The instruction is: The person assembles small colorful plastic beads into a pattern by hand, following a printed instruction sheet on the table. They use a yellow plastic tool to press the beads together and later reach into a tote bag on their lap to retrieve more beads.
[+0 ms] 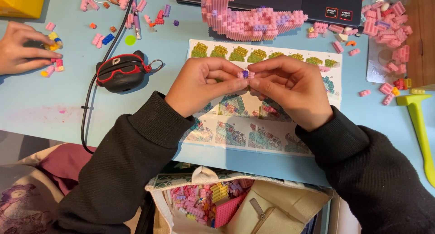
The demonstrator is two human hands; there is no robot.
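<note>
My left hand (201, 86) and my right hand (292, 91) meet over a printed instruction sheet (272, 129) on the light blue table (45, 102). Together their fingertips pinch a tiny pink and purple brick piece (245, 74). Both arms wear black sleeves. A large pink brick model (249, 21) stands beyond the sheet, against a dark laptop (317, 2).
Another person's hand (20, 46) rests on small bricks at the far left. A black and red earbud case (121, 71) with a black cable lies left of my hands. Loose pink bricks (385, 30) and a yellow-green tool (419, 125) lie right. A bag with bricks (213, 202) sits below.
</note>
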